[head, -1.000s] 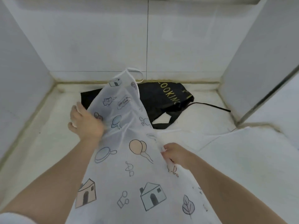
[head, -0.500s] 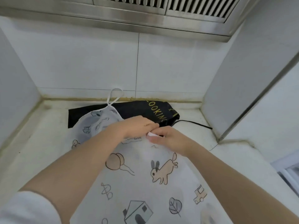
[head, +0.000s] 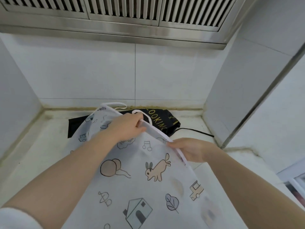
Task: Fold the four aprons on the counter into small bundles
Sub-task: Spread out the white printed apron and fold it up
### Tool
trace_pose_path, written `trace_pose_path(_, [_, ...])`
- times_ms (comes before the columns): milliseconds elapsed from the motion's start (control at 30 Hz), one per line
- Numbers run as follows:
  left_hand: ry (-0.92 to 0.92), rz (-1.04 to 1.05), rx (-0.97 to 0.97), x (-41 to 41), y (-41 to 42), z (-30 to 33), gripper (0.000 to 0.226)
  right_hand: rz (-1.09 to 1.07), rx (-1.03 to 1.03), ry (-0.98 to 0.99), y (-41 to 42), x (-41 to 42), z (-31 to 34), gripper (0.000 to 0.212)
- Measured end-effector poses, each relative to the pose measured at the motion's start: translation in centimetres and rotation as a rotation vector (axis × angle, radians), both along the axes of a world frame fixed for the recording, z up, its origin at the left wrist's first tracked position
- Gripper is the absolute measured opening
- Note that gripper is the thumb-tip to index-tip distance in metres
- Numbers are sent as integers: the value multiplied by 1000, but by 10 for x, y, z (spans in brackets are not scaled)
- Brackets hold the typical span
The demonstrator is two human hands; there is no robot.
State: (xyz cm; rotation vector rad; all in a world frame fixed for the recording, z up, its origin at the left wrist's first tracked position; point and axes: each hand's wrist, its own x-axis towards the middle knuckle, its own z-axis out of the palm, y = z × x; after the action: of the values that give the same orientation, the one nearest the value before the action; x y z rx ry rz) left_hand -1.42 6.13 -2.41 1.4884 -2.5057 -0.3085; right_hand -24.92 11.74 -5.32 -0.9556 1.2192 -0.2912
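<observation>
A thin white apron printed with a rabbit, houses and balloons drapes from my hands toward me over the white counter. My left hand pinches its right hem near the top, by a white strap loop. My right hand grips the same hem lower down, fingers closed on the piping. Behind it, against the wall, lies a black apron with yellow lettering, partly hidden by the white one. Its black strap trails to the right.
White tiled walls close in the counter at the back, left and right. A steel range hood hangs overhead. A metal-edged panel stands at the right. The counter steps outward at the right front.
My hands, together at the hem half a second ago, have slid apart along it: the left stays near the top, the right has gone down and right. The view has tilted upward.
</observation>
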Motion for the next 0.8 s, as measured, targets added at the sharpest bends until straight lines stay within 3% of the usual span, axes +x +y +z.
trace_pose_path(100, [96,153,-166,12,-11,7,13,166,10,160,4,1,-5,28])
trace_pose_path(167, [190,267,-260,21,-21,20,17,380,-108,516,9,7,-5,27])
trace_pose_path(233, [274,350,-330,28,-30,37,20,446,-249,769,4,13,-5,22])
trace_pose_path(300, [320,376,-401,33,-35,52,22,255,-388,806,-9,16,-1,22])
trace_pose_path(367, [336,397,-473,37,-39,66,22,-109,-513,780,-33,13,12,25])
trace_pose_path(433, [335,424,-540,43,-48,84,21,-461,-636,687,-56,5,39,21])
trace_pose_path(500, [373,456,-603,47,-58,113,21,-659,-835,625,-76,-4,83,14])
trace_pose_path(800, [849,464,-891,51,-57,265,22,-924,-1646,746,-66,1,306,22])
